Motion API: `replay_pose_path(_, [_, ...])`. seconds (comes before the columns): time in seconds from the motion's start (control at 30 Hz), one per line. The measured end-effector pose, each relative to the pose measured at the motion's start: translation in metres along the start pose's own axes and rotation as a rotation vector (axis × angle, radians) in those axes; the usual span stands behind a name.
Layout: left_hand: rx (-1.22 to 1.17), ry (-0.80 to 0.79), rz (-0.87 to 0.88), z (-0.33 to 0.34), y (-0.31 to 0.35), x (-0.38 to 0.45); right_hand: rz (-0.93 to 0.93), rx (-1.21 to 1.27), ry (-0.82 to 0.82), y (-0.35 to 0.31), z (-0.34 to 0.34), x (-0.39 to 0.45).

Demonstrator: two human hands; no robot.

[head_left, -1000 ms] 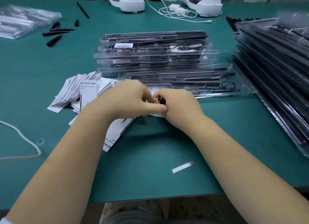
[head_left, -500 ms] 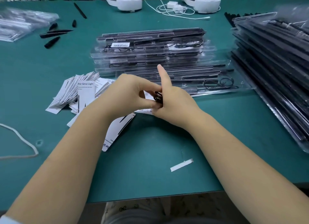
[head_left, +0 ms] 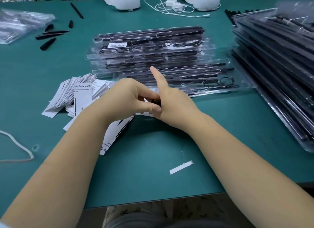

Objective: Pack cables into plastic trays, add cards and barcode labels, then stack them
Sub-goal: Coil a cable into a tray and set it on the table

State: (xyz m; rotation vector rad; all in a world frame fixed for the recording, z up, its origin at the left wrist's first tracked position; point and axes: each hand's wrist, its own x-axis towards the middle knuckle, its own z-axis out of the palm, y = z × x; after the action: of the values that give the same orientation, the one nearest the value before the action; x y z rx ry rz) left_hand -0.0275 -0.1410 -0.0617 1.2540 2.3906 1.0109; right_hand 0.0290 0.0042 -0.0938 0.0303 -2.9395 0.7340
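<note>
Two hands: meet over the middle of the tabletop point(head_left: 153, 168), forearms reaching in from the near edge.
Left hand point(head_left: 125, 98): knuckles up, fingers curled and pinching a small dark object point(head_left: 155, 102) with a bit of white label against the right hand.
Right hand point(head_left: 175, 105): forefinger straight, pointing toward the far edge; its other fingers are hidden, so I cannot tell their grip.
Front tray point(head_left: 212, 81): clear plastic, just beyond the hands, long axis running left to right, cable coil at its right end.
Tray stack point(head_left: 149, 47): behind it, same axis, barcode label point(head_left: 117, 45) on top.
Cards point(head_left: 74, 93): fanned heap toward the left edge.
Right stack point(head_left: 278, 66): trays along the right edge, long axes slanting from near to far.
</note>
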Motion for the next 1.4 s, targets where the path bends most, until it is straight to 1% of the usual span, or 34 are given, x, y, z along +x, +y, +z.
replay_pose_path(0.13, [0.005, 0.057, -0.021, -0.002, -0.006, 0.002, -0.008, 0.139, -0.027, 0.0, -0.005, -0.002])
replay_pose_path(0.3, [0.017, 0.112, -0.029, -0.012, -0.011, -0.001, -0.077, 0.193, 0.075, 0.003, -0.02, -0.012])
replay_pose_path(0.37, [0.038, 0.132, -0.047, -0.015, -0.013, -0.002, -0.105, 0.129, 0.122, 0.005, -0.024, -0.013])
replay_pose_path(0.4, [0.047, 0.145, -0.061, -0.017, -0.014, -0.002, -0.112, 0.058, 0.129, 0.006, -0.026, -0.014])
replay_pose_path(0.5, [0.079, 0.17, -0.103, -0.019, -0.018, -0.003, -0.08, -0.142, 0.112, 0.006, -0.027, -0.013])
replay_pose_path(0.63, [0.093, 0.157, -0.145, -0.018, -0.017, -0.003, -0.063, -0.265, 0.112, 0.0, -0.02, -0.013])
replay_pose_path(0.73, [0.049, 0.17, -0.197, -0.02, -0.018, -0.002, -0.036, -0.287, 0.11, -0.004, -0.011, -0.013])
replay_pose_path(0.83, [-0.038, 0.113, -0.269, -0.024, -0.017, -0.004, -0.079, -0.291, 0.1, -0.004, -0.007, -0.011])
replay_pose_path(0.97, [-0.1, -0.021, -0.334, -0.03, -0.016, -0.009, -0.114, -0.203, 0.031, 0.002, -0.01, -0.008])
replay_pose_path(1.07, [-0.168, -0.142, -0.401, -0.03, -0.015, -0.01, -0.135, -0.215, 0.062, 0.002, -0.008, -0.007])
replay_pose_path(1.1, [-0.177, -0.154, -0.422, -0.03, -0.015, -0.009, -0.141, -0.227, 0.066, 0.002, -0.007, -0.006])
replay_pose_path(1.13, [-0.16, -0.112, -0.425, -0.031, -0.017, -0.009, -0.144, -0.235, 0.069, 0.002, -0.006, -0.006])
replay_pose_path(1.17, [-0.117, -0.004, -0.404, -0.033, -0.021, -0.008, -0.144, -0.235, 0.081, 0.002, -0.006, -0.006])
replay_pose_path(1.23, [-0.041, 0.263, -0.304, -0.042, -0.029, -0.01, -0.132, -0.217, 0.118, 0.003, -0.007, -0.006])
replay_pose_path(1.27, [0.014, 0.294, -0.274, -0.048, -0.033, -0.011, -0.124, -0.209, 0.131, 0.003, -0.007, -0.007])
replay_pose_path(1.3, [0.099, 0.244, -0.266, -0.05, -0.036, -0.013, -0.119, -0.204, 0.135, 0.003, -0.007, -0.008])
replay_pose_path(1.37, [0.295, 0.091, -0.308, -0.047, -0.04, -0.014, -0.118, -0.202, 0.128, 0.003, -0.006, -0.008])
replay_pose_path(1.4, [0.35, 0.065, -0.335, -0.045, -0.042, -0.013, -0.118, -0.199, 0.128, 0.003, -0.006, -0.008])
